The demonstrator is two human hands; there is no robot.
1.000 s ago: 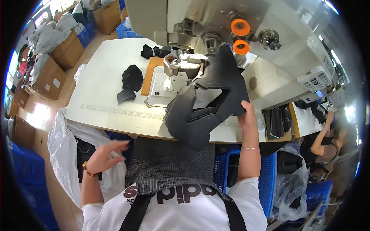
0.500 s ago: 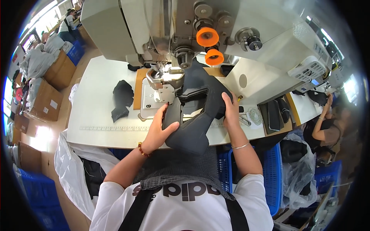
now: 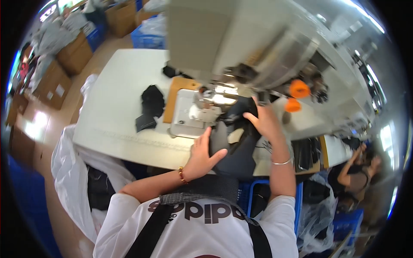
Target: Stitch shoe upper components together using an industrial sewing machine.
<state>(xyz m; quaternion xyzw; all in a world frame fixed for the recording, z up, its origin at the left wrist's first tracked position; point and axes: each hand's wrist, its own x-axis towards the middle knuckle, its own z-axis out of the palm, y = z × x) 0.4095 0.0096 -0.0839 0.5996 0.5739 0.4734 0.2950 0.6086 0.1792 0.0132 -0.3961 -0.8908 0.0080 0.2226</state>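
A dark grey fabric piece [image 3: 238, 161] with a cut-out in its middle lies at the sewing machine's metal plate [image 3: 185, 114] and overhangs the table's front edge. My left hand [image 3: 204, 155] rests at its near left edge, fingers stretched out and thumb spread across the fabric. Farther forward, my right hand [image 3: 266, 118] lies over the far right part of the piece, thumb and forefinger apart. Its other fingers are partly hidden. The presser foot area [image 3: 206, 101] is just left of the fabric's far end and blurred.
Dark fabric scraps [image 3: 151, 105] lie on the white table [image 3: 109, 103] to the left. Orange knobs [image 3: 300, 88] sit on the machine. A blue basket [image 3: 297, 206] and a white sack [image 3: 69, 167] stand below the table edge. At the right, another person [image 3: 361, 172] works.
My view has swung, so the machine appears farther right and tilted. My right hand has moved forward from the fabric's right edge toward its far end. The left hand stays at the near left edge.
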